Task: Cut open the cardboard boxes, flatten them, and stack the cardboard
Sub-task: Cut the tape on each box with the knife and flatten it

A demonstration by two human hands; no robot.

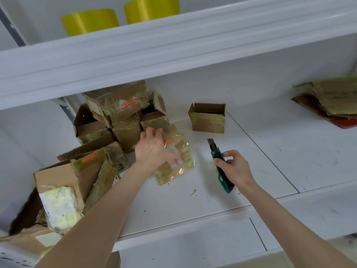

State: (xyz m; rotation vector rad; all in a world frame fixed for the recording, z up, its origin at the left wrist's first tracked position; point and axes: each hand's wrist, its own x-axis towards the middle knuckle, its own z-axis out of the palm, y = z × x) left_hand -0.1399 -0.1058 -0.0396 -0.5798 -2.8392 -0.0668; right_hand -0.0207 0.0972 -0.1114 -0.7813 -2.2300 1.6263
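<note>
My left hand (pixel 151 147) grips the far edge of a small taped cardboard box (pixel 179 161) that lies on the white shelf (pixel 193 200). My right hand (pixel 234 167) holds a green utility knife (pixel 220 163) with its blade out, pointing away from me, a little to the right of that box. A pile of taped cardboard boxes (pixel 116 117) sits at the back left. One open box (pixel 208 118) stands alone behind the knife. Flattened cardboard (pixel 332 101) is stacked at the far right of the shelf.
More torn boxes (pixel 63 190) lean at the left front edge of the shelf. Two yellow tape rolls (pixel 90 21) stand on the upper shelf, whose white beam (pixel 173 45) overhangs the work area.
</note>
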